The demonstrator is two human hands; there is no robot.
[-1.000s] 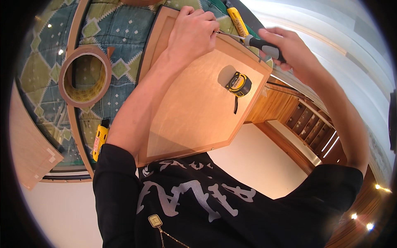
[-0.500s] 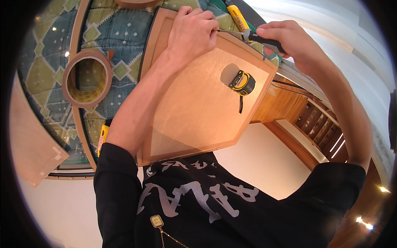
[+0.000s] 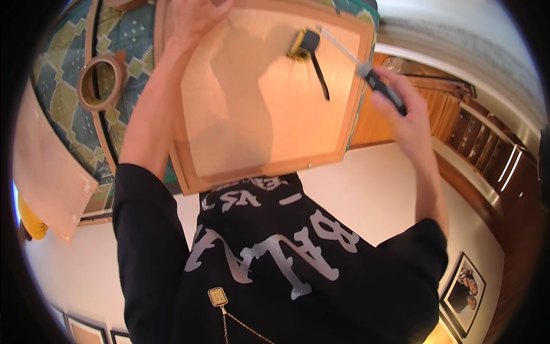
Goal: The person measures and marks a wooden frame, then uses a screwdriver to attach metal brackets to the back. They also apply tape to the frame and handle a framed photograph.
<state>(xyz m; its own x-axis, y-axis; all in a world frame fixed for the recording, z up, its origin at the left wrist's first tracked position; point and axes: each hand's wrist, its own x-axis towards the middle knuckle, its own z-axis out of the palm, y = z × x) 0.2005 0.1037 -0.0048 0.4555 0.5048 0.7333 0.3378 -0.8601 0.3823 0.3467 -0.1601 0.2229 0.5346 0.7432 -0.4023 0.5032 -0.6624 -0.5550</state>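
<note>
My right hand (image 3: 404,109) grips a screwdriver (image 3: 385,89) by its black and grey handle, off the right side of a wooden framed panel (image 3: 229,132). The metal shaft points up and left over the panel, its tip near a black and yellow tape measure (image 3: 303,45). That tape measure lies on the panel with a black strap trailing toward me. My left hand (image 3: 200,20) is at the panel's far left part, cut off by the top edge and blurred, so what its fingers do is hidden.
A roll of brown tape (image 3: 82,86) rests to the left on a green and blue patterned quilted cloth (image 3: 69,51). A pale board (image 3: 48,160) is at the far left. Wooden shelves (image 3: 478,135) stand right, and a framed picture (image 3: 463,292) is at lower right.
The screwdriver in my right hand has come away from my left hand at the panel's far edge and back toward me. The whole view has shifted, moving the panel and tape measure up in the picture.
</note>
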